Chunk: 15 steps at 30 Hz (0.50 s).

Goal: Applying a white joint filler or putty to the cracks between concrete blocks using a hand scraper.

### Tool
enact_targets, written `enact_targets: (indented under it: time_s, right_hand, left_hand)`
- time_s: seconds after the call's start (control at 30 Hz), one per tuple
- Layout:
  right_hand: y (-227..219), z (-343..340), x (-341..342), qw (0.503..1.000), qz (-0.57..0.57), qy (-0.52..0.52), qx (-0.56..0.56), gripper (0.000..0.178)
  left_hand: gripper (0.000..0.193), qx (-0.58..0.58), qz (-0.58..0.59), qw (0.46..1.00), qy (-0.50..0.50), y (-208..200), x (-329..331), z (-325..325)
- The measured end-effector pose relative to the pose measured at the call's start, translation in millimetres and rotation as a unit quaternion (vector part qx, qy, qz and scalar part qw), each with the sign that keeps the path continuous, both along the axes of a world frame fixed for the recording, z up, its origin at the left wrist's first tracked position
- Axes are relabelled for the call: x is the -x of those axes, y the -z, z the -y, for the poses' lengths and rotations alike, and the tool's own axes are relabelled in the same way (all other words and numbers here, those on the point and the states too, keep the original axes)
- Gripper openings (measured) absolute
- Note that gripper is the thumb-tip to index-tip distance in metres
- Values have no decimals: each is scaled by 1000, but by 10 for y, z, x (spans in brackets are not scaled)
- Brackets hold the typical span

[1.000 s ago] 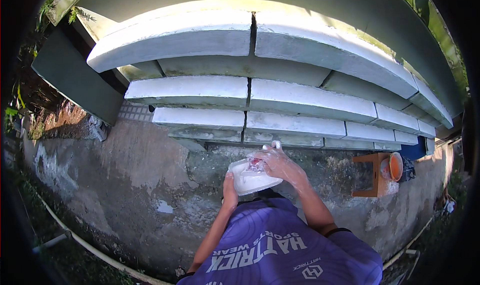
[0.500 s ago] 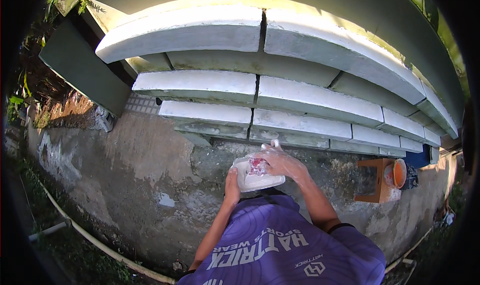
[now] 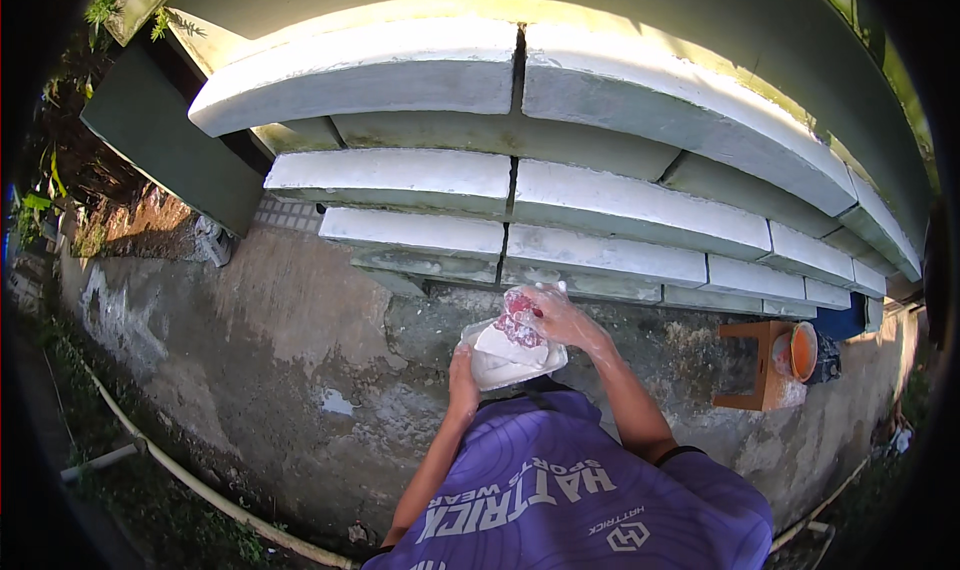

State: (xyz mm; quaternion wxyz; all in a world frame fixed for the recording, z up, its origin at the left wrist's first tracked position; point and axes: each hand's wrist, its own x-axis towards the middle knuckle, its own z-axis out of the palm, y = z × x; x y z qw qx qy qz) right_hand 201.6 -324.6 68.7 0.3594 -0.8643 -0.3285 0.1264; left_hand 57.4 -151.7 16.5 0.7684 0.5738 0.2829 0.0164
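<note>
My left hand (image 3: 462, 382) grips the left side of a shallow white tray (image 3: 497, 378), held in front of my chest. White paste coats its inside. My right hand (image 3: 562, 317), smeared white over the fingers, is closed on a red, white-smeared tool (image 3: 520, 320) above the far part of the tray. A flat white piece or lump of paste (image 3: 512, 348) lies just below the red part; whether it belongs to the tool I cannot tell. Beyond both hands, the lowest white-topped ledge (image 3: 610, 250) runs across.
More white-topped ledges (image 3: 630, 200) rise in tiers toward the wall, split by dark vertical gaps. To the right, a brown stool (image 3: 765, 365) lies on its side beside an orange-lined bucket (image 3: 802, 351). A pale pipe (image 3: 210, 492) edges the stained concrete floor (image 3: 290, 360).
My right hand has lifted slightly and drawn the red tool toward the tray's far edge, exposing more of the white inside. My left hand keeps the tray in nearly the same place.
</note>
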Motion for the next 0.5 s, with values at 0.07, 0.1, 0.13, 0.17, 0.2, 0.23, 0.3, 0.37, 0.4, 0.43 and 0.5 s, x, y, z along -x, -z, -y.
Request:
enact_targets:
  time_s: [0.07,0.1,0.13,0.17,0.2,0.23,0.3,0.37,0.4,0.43,0.5]
  right_hand:
    - [-53,1,-49,995,-85,43,-28,40]
    - [-71,2,-73,980,-170,85,-56,39]
    - [2,9,-84,980,-170,85,-56,39]
    - [139,22,-77,974,-150,126,-118,36]
    - [219,8,-34,961,-132,162,-178,32]
    - [204,-11,13,962,-72,193,-179,30]
    - [301,-5,48,956,-96,202,-188,30]
    - [291,-20,81,950,-120,212,-196,30]
    - [282,-30,109,956,-84,222,-170,29]
    - [259,-41,130,960,-47,235,-144,29]
    - [289,-53,141,961,-32,236,-137,29]
  left_hand:
    - [55,19,12,1000,0,-42,-34,-42]
    - [55,19,12,1000,0,-64,-31,-30]
    - [52,2,-2,1000,-20,-90,1,-12]
    - [50,-14,-16,999,-41,-114,7,0]
    - [50,-15,-17,999,-44,-92,21,-20]
    - [49,10,-13,999,-50,-61,17,-40]
    - [49,35,-10,998,-58,-2,24,-69]
    - [48,68,0,995,-73,-5,6,-70]
    - [48,68,0,995,-75,-7,5,-68]
    - [49,54,-3,995,-79,-46,-2,-57]
    - [50,39,-6,996,-82,-119,1,-39]
